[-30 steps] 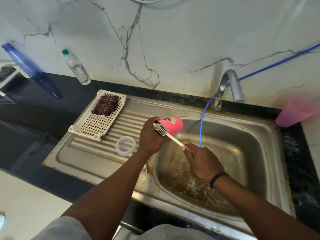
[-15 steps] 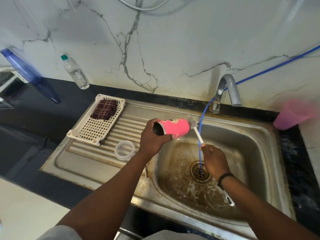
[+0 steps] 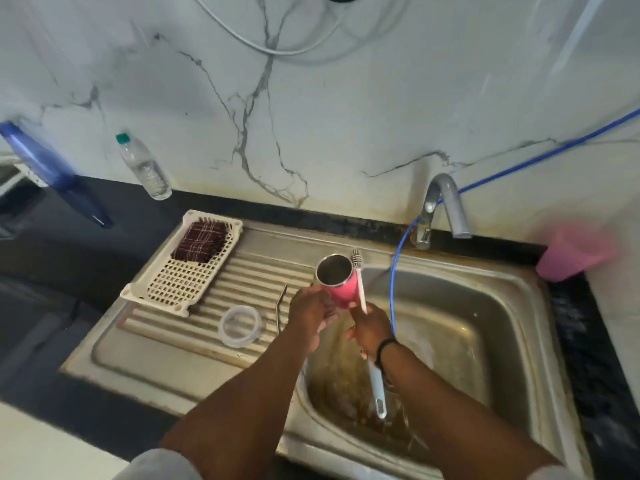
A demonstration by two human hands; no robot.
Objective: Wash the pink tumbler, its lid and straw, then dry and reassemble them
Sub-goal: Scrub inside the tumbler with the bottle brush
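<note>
Scrubbing stage: tumbler and bottle brush held over the sink, just left of frame centre.

The left hand curls its fingers round the base of the pink tumbler; the right hand grips the brush mid-handle, its bristles beside the rim, outside the cup. The tumbler's long axis tilts up and slightly left, its open steel mouth toward the top of the frame. The outer wall appears the step in hand; next, the bristles probably need entering the mouth. Lid and straw lie on the drainboard, centre left.
</note>
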